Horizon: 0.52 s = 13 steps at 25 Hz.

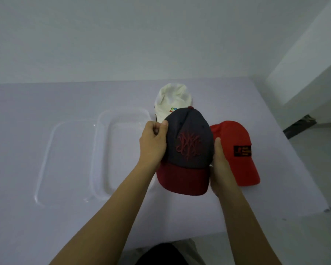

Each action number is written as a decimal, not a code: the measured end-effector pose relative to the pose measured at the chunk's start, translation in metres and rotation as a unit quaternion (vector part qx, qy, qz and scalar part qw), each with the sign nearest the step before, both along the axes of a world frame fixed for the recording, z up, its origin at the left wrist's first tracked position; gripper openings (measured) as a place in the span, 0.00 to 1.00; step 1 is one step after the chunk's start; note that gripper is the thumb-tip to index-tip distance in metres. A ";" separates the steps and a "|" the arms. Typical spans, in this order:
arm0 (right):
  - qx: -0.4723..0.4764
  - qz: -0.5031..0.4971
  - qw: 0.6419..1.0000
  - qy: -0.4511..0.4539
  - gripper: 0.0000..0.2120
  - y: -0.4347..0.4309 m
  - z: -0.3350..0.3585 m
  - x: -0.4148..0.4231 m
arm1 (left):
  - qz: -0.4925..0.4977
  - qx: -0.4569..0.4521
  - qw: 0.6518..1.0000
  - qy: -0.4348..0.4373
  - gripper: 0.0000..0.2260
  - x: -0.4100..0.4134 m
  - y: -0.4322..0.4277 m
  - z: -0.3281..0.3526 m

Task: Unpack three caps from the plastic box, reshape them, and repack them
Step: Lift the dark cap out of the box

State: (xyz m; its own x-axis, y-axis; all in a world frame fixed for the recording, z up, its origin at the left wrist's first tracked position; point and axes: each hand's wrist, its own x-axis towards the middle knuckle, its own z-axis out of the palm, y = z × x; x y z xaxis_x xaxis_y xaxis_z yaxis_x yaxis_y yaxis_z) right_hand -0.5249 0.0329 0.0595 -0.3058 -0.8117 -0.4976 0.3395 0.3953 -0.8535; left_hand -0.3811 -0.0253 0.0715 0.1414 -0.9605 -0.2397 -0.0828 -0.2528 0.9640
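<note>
From the head camera, the person holds the dark blue cap with the maroon brim up over the pale table. The left hand is curled round its left side with the thumb pressed on the crown, and the right hand clasps its right side, thumb up. The white cap lies just behind it and the red cap just to its right. The clear plastic box sits open at the left beside its clear lid.
</note>
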 end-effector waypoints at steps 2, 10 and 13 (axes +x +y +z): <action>0.013 -0.002 0.999 -0.037 0.20 0.000 -0.014 -0.023 | 0.002 0.039 0.999 -0.004 0.08 -0.021 0.004 -0.008; 0.184 0.039 0.975 -0.121 0.23 -0.026 -0.033 -0.068 | -0.086 0.016 0.996 0.025 0.22 -0.048 0.044 -0.043; 0.206 0.072 0.967 -0.134 0.23 -0.033 -0.032 -0.075 | -0.168 -0.048 0.984 0.040 0.32 -0.038 0.061 -0.057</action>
State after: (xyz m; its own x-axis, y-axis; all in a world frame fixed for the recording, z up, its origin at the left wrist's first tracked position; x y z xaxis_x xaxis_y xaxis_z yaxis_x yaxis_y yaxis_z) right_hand -0.5995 -0.0002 0.0277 -0.0199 -0.5517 -0.8338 0.4424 0.7430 -0.5022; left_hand -0.4192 0.0352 0.0149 -0.2037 -0.9686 -0.1426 -0.0699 -0.1309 0.9889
